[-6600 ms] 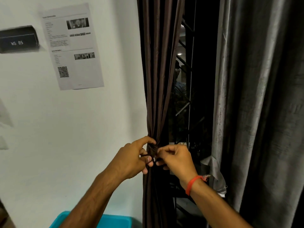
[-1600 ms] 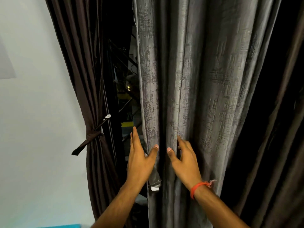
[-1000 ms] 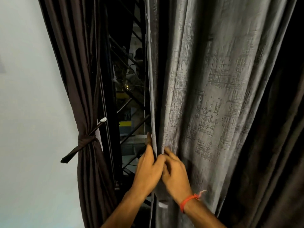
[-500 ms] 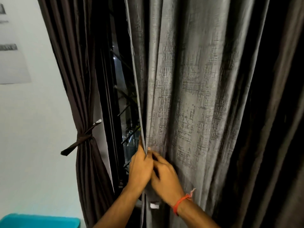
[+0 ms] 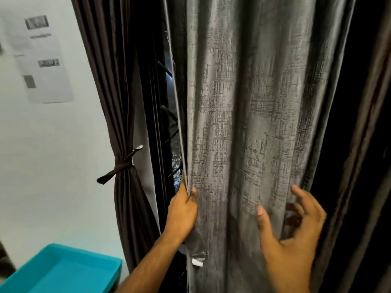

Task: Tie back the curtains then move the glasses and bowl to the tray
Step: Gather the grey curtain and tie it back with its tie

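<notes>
A grey textured curtain (image 5: 249,123) hangs loose in the middle. My left hand (image 5: 184,210) pinches its left edge at waist height. My right hand (image 5: 294,235) is spread with fingers apart at the curtain's right side, where the folds meet the dark gap. A dark brown curtain (image 5: 118,85) at the left is gathered and bound by a brown tie (image 5: 121,166). A grey tie strip with a white tip (image 5: 197,259) dangles from the grey curtain below my left hand. A turquoise tray (image 5: 59,271) sits at the bottom left. Glasses and bowl are out of view.
A white wall (image 5: 53,166) fills the left, with a printed paper sheet (image 5: 42,60) stuck on it. Between the two curtains a dark window with metal bars (image 5: 169,115) shows. More dark curtain folds (image 5: 364,144) hang at the right.
My right hand has left the curtain's left edge and swung right across the grey fabric, fingers now spread. My left hand keeps its hold on the edge. The tray has come into view.
</notes>
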